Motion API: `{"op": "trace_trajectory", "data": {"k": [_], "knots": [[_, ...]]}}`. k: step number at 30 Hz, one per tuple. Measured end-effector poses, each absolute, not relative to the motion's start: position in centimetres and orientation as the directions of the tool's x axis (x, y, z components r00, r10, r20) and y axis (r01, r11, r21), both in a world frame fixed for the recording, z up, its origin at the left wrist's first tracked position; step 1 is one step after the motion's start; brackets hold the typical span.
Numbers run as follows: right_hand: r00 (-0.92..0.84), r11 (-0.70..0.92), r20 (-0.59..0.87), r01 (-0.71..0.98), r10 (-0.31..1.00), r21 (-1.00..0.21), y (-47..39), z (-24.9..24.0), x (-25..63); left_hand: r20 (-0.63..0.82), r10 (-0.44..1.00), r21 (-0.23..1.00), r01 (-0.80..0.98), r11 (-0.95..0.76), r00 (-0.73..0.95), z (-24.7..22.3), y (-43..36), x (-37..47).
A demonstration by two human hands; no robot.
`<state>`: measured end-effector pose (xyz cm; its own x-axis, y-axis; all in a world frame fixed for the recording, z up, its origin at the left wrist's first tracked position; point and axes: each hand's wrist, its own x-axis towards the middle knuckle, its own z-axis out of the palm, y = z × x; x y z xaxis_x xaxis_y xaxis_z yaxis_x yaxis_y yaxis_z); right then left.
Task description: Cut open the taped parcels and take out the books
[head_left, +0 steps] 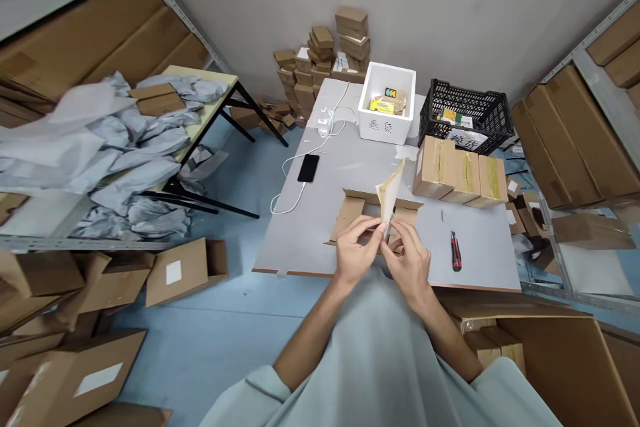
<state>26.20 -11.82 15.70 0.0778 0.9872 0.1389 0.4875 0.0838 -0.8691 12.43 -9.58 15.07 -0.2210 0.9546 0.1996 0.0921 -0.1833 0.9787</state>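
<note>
Held up in front of me is a thin, pale, folded sheet or flat packet (391, 192) with a yellowish edge; its exact kind I cannot make out. My left hand (356, 248) pinches its lower end from one side. From the other side my right hand (410, 259) grips the same lower end, fingers closed. Just beneath and behind both hands lies an open cardboard box (345, 219) on the grey table (295, 240), its flaps spread; the hands hide most of its inside. A red and black utility knife (455, 251) rests to the right of my right hand.
Three taped cartons (437, 167) stand at the table's right. Behind are a white bin (383, 130) and a black crate (467, 107), each holding small packages. A phone (309, 168) with a white cable lies left. Open cartons (185, 273) litter the floor.
</note>
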Motion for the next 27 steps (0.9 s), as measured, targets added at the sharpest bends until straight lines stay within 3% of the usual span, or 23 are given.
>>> {"op": "trace_trajectory", "data": {"k": [5, 10, 15, 18, 23, 27], "knots": [[0.147, 0.006, 0.077, 0.432, 0.986, -0.902, -11.6, 15.4, 26.0, 0.239, 0.950, 0.970, 0.097, -0.223, -0.199, 14.3, -9.5, 11.5], [0.265, -0.110, -0.062, 0.171, 0.962, -0.979, -10.7, 15.5, 27.0, 0.119, 0.938, 0.990, 0.108, -0.088, -0.326, 12.7, -7.6, 6.1], [0.270, -0.166, -0.154, 0.023, 0.950, -0.986, -10.9, 16.0, 26.5, -0.150, 0.987, 0.972, -0.171, 0.158, 0.062, 12.8, -7.2, 2.5], [0.272, -0.168, -0.160, 0.007, 0.949, -0.986, -11.1, 15.9, 25.3, -0.197, 0.977, 0.945, -0.251, 0.212, 0.082, 13.3, -7.6, 2.2], [0.376, -0.140, -0.119, 0.029, 0.919, -0.990, -10.8, 14.4, 23.6, -0.118, 0.993, 0.963, -0.240, 0.121, 0.028, 13.4, -7.5, 1.5], [0.483, -0.027, 0.097, 0.245, 0.870, -0.969, -11.3, 13.8, 22.3, -0.012, 1.000, 0.984, -0.177, 0.011, -0.003, 12.6, -7.0, 0.9]]}}
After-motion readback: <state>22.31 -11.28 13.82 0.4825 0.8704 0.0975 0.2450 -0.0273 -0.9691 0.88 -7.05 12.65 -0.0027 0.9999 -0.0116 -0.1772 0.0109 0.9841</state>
